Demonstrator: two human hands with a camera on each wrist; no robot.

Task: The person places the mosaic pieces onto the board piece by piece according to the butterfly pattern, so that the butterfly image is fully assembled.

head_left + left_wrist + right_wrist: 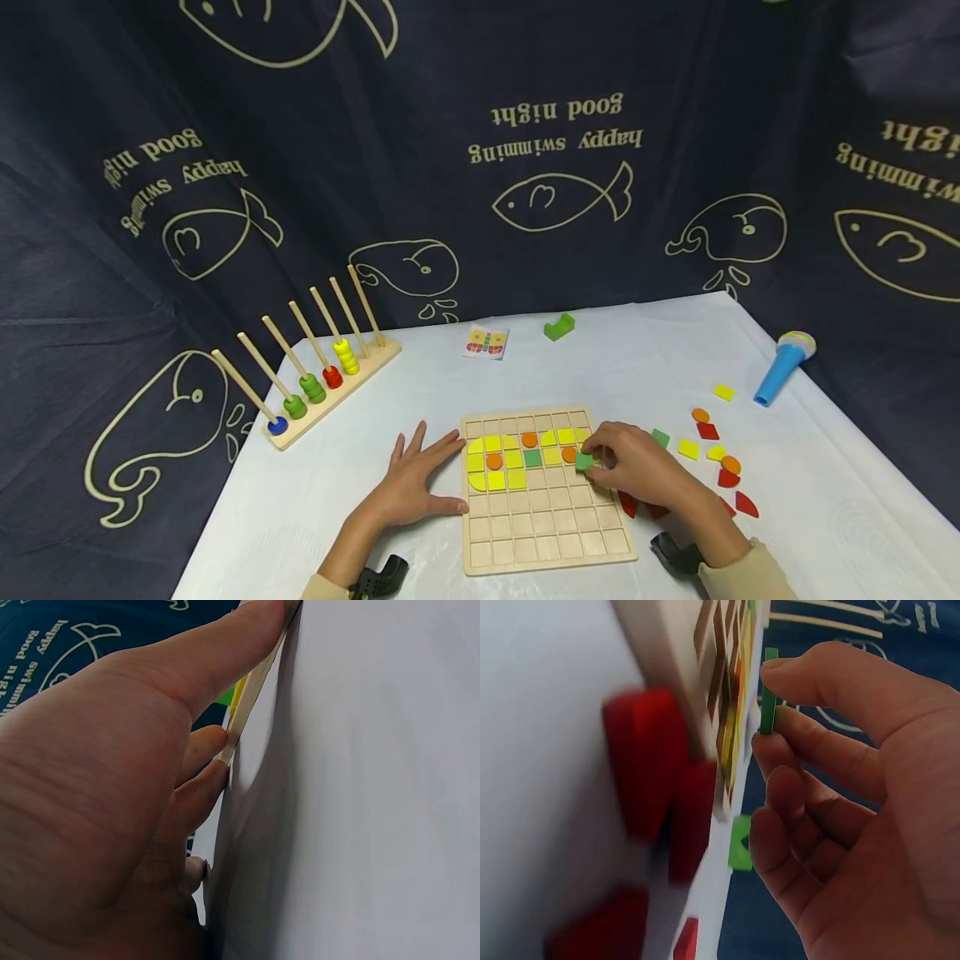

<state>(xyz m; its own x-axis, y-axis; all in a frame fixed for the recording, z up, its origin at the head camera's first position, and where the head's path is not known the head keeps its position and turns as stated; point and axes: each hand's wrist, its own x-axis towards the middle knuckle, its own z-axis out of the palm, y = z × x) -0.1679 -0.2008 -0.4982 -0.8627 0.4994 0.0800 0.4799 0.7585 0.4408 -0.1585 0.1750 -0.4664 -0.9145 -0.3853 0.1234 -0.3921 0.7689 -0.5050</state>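
Note:
A wooden grid board (546, 523) lies on the white table, with yellow tiles, orange discs and one green square tile (532, 457) set in its upper rows. Over the board's right side, my right hand (637, 462) pinches a second green square tile (769, 694) between thumb and fingertips, seen edge-on in the right wrist view. My left hand (412, 483) lies at the board's left edge, fingers spread and fairly straight, thumb and fingertips touching that edge. In the left wrist view its thumb (240, 645) lies along the wooden side.
Loose red, yellow, orange and green pieces lie right of the board, among them a yellow square (688, 449). Farther right is a blue toy microphone (780, 375). A peg rack with rings (337, 398) stands at left. A butterfly picture card (486, 342) and green block (559, 327) lie behind.

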